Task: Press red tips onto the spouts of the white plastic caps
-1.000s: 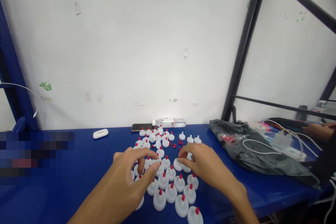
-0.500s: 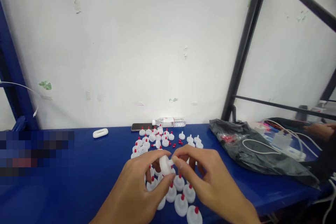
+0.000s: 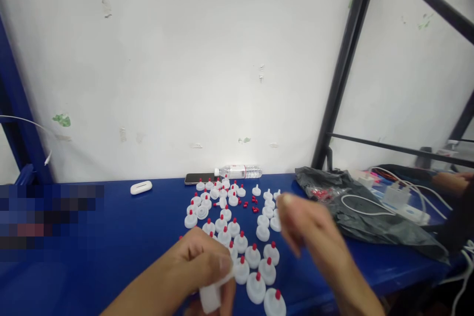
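Low in the view, my left hand (image 3: pixel 202 269) is closed on a white cap (image 3: pixel 210 298), which is blurred and partly covered by the fingers. My right hand (image 3: pixel 313 229), smeared by motion, is over the right side of the cap group; whether it holds anything cannot be made out. Many white caps with red tips (image 3: pixel 253 256) stand in the middle of the blue table (image 3: pixel 122 237). Beside my right hand are several white caps without red tips (image 3: pixel 262 232). Small loose red tips (image 3: pixel 255 200) lie between the two groups.
A clear bottle (image 3: pixel 240 172) and a dark phone (image 3: pixel 200 177) lie by the wall. A white oval case (image 3: pixel 141 187) is at the left. To the right are a black plastic bag (image 3: pixel 370 222), chargers (image 3: pixel 396 195) and cables. Another person's hand (image 3: pixel 450 182) shows at the far right.
My hands have come apart. The left moved down and left with the white cap, now tilted differently; the right moved right, off the cap, to the caps without red tips.
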### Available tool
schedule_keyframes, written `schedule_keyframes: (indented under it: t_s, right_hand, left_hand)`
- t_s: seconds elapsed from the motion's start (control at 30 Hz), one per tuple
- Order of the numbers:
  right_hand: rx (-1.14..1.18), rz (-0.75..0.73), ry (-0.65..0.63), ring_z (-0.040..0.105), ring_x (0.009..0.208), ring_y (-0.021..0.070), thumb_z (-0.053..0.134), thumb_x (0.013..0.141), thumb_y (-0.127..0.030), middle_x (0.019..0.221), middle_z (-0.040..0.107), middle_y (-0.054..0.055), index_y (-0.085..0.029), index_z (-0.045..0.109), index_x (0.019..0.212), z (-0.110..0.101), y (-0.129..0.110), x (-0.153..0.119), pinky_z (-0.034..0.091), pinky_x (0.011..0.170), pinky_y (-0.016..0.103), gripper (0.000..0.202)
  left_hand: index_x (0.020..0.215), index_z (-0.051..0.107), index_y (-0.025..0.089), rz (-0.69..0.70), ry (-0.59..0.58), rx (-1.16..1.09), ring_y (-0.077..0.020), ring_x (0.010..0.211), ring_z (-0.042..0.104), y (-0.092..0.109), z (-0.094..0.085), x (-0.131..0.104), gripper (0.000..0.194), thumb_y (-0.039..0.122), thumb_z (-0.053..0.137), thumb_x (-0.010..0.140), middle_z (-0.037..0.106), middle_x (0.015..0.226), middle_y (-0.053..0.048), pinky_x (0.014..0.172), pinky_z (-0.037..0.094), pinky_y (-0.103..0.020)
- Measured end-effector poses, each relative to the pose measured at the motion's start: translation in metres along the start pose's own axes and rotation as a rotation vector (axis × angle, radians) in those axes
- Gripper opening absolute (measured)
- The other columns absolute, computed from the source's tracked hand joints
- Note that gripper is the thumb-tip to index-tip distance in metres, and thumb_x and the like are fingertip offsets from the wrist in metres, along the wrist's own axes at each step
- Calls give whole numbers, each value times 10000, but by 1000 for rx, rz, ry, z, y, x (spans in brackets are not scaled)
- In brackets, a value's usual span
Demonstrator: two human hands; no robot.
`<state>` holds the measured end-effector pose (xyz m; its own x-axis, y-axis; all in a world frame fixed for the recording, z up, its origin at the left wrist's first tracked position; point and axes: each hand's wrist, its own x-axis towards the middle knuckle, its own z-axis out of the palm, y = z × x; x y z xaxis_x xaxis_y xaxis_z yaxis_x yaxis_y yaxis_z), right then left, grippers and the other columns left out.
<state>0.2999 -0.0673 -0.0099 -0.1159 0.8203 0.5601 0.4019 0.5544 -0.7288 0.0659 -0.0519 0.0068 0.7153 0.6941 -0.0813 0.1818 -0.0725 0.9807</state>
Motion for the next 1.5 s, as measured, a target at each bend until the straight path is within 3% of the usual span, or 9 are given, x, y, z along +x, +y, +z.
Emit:
schedule_keyframes:
  t_s: [0.07,0.2,0.4,0.53,0.63,0.73,1.17,1.27,1.5]
  right_hand:
    - [-65,9,119,402,526,123,364,1047,-491,556,402,-38,-212,380,626,-14,9,7,313,537,267,505]
    - [-480,119,-107,393,529,122,490,1000,-460,555,465,-37,-200,421,631,-12,29,20,242,537,274,457]
    - [-790,235,-194,574,632,177,579,955,-413,661,665,8,-218,619,743,19,53,31,247,570,279,290]
    - [-599,173,-151,586,621,156,518,1000,-414,657,666,-21,-235,653,850,11,34,28,330,587,262,270]
    - [-244,109,-282,603,614,113,598,967,-416,778,714,-53,-286,685,1086,5,7,19,410,589,224,196]
    - [-78,61,-383,631,636,83,683,922,-350,896,750,-70,-314,739,1057,6,-10,11,439,592,195,150]
    - [-258,107,-230,624,609,122,688,899,-387,770,750,-40,-270,787,856,-2,-1,16,437,597,235,159]
    - [-515,190,-147,634,615,164,671,889,-389,727,742,-8,-267,786,840,-24,13,16,420,602,269,175]
    - [-852,396,-283,693,770,229,688,826,-265,823,767,13,-274,776,788,-38,54,20,371,624,290,96]
  left_hand:
    - [588,656,150,24,61,-13,-70,409,333,-2,-10,-2,584,643,506,863,508,451,9,423,182,-211]
    - [734,694,168,93,343,121,-72,482,353,-5,-17,0,523,638,521,885,582,592,17,464,237,-198]
    - [758,655,187,37,398,290,-103,559,369,-9,-11,1,483,632,520,886,500,646,33,494,289,-211]
    - [1017,660,234,20,413,355,-110,570,422,-11,-5,6,360,551,640,849,498,659,62,509,310,-209]
    - [1266,579,261,26,439,380,-116,565,436,-14,-1,14,556,523,715,794,506,660,79,512,321,-212]
    - [1352,523,266,64,401,370,-125,577,476,-19,2,20,672,501,751,765,564,692,69,532,354,-221]
    - [1433,462,287,23,375,398,-138,666,566,-20,12,23,709,506,712,807,711,1022,-7,545,368,-230]
    - [1349,543,267,52,403,440,-139,646,560,-17,8,20,527,552,564,906,708,927,0,558,374,-237]
    - [1029,683,232,54,402,520,-147,623,529,-4,9,15,330,489,494,945,635,725,15,552,369,-232]
